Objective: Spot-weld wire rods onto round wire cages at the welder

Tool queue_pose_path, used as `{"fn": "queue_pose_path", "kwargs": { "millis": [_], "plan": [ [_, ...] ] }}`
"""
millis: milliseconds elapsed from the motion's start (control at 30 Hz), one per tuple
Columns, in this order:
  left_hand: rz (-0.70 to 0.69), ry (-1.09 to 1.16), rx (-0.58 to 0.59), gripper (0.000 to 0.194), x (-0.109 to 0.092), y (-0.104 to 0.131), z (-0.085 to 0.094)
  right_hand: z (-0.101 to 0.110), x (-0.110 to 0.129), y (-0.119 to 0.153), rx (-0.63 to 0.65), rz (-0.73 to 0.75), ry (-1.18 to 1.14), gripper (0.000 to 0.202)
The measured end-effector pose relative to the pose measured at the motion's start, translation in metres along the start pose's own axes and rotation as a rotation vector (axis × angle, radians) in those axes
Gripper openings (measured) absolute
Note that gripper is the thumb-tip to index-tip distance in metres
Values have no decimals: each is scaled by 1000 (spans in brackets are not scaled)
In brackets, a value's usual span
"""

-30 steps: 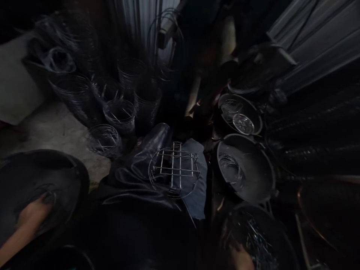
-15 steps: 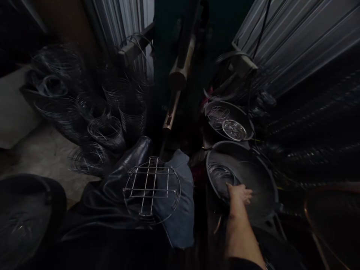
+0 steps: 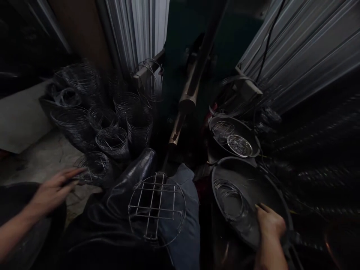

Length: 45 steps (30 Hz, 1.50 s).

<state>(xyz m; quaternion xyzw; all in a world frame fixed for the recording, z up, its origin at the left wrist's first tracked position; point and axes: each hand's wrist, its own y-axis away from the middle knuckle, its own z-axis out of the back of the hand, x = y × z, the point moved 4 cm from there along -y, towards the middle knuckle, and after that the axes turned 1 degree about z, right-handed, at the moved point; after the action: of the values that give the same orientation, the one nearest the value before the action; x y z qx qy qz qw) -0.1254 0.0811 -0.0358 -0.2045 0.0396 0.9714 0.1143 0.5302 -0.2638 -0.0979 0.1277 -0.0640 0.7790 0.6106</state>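
Note:
A round wire grill rack (image 3: pixel 152 207) with crossed bars lies in front of me, over dark shiny cloth and my blue trouser leg. On the left my left hand (image 3: pixel 59 187) reaches toward a stack of wire rings (image 3: pixel 95 165), thumb and forefinger apart at its near edge. My right hand (image 3: pixel 270 222) is over a large dark basin (image 3: pixel 253 174) on the right, its fingers curled in. Whatever they hold, if anything, is too dark to make out. A coil of thin wire rings (image 3: pixel 229 195) lies in that basin, left of the hand.
Several more stacks of wire rings (image 3: pixel 112 140) stand at the left. Ahead, a machine's copper-coloured rod (image 3: pixel 188 99) points down toward the rack. A second basin (image 3: pixel 212 137) behind the first holds a round rack and a dish of small metal pieces (image 3: pixel 239 145).
My left hand has come into view at the left, beside the ring stack. My right hand has moved right and nearer me, away from the coil, and its fingers have curled. The view has shifted.

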Motion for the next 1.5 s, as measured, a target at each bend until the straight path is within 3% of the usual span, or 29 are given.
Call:
{"fn": "queue_pose_path", "kwargs": {
  "millis": [67,100,167,233,300,367,467,567,667,800,900,1067,1233,1433,1500],
  "plan": [
    [-48,254,85,48,-27,-9,-21,19,18,5,-56,39,-26,30],
    [-67,380,182,50,-42,-10,-31,31,32,8,-86,84,-42,34],
    [-122,576,488,59,-75,-7,-47,62,67,11,-206,249,-71,41],
    [-166,690,773,78,-104,0,-56,101,112,15,-422,459,-96,47],
    [-164,714,933,88,-125,5,-62,140,162,17,-611,587,-126,52],
    [-170,699,946,78,-137,3,-67,173,217,14,-730,657,-119,46],
    [-195,696,867,51,-142,-5,-76,200,306,5,-721,757,38,40],
    [-190,752,852,49,-135,-12,-85,202,382,-12,-592,792,295,39],
    [-203,828,848,55,-125,-15,-91,192,429,-40,-414,704,430,43],
    [-78,912,837,51,-114,-18,-101,179,447,-84,-278,439,429,46],
    [-23,984,818,51,-109,-18,-109,177,447,-99,-298,395,405,50],
    [42,1089,872,71,-109,-8,-110,175,443,-92,-228,401,444,49],
    [-25,1030,834,65,-113,-6,-98,177,443,-87,-272,424,415,51],
    [-62,945,832,64,-111,-11,-101,176,448,-97,-197,345,407,47],
    [-132,901,821,65,-110,-13,-100,177,449,-93,-256,334,398,44]
  ]
}}
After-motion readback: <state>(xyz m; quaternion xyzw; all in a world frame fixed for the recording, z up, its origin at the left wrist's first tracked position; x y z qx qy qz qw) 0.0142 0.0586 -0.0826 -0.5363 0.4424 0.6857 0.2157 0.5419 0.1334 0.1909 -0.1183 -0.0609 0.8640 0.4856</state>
